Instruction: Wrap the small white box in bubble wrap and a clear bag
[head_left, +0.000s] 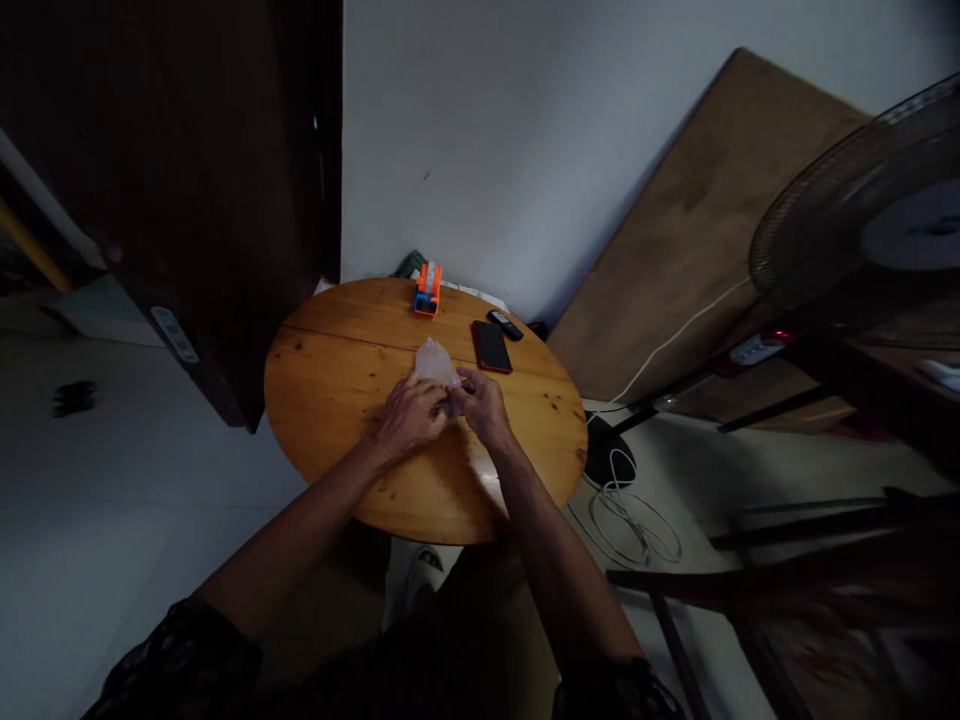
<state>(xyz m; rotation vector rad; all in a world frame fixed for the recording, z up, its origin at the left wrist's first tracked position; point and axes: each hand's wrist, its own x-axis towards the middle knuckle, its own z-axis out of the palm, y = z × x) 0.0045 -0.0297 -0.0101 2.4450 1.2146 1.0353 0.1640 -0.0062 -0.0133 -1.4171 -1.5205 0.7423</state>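
Note:
A whitish, translucent piece that looks like a thin plastic bag (433, 362) is between my hands, over the middle of the round wooden table (330, 400). My left hand (412, 412) has its fingers curled on the bag's near left part. From the right, my right hand (482, 402) pinches its near edge with thumb and forefinger. The two hands almost meet, and the part of the bag between the fingers is mostly hidden. Past the bag lies a dark phone with a red edge (492, 347).
An orange and blue tape dispenser (427, 290) stands near the table's far edge. Behind the phone lies a small black handset or remote (505, 324). To the right are a standing fan (862, 220), a leaning board (675, 230), a coiled white cable (637, 525) and a dark chair (750, 590).

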